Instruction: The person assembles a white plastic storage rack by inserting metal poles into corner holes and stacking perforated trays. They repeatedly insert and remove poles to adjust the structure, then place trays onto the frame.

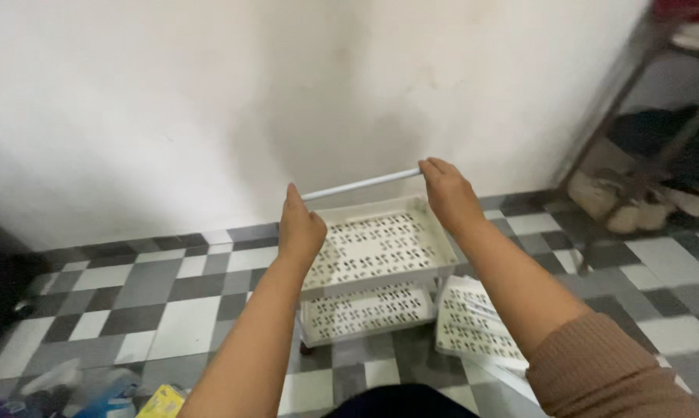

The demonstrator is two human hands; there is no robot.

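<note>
White rod (361,184) held level just above top shelf tray (380,244), spanning its back edge. Left hand (299,228) and right hand (446,193) each clamped on one rod end, keeping it aligned w/ the tray's corners. Lower tray (365,312) sits beneath; spare tray (477,321) leans at right.

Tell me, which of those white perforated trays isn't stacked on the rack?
The tray lying on the floor, right of the rack below the right forearm. The top tray and lower tray sit stacked, one above the other.

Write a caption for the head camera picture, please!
Two hands, left and right, hold a white rod over a white tiered rack.
</note>
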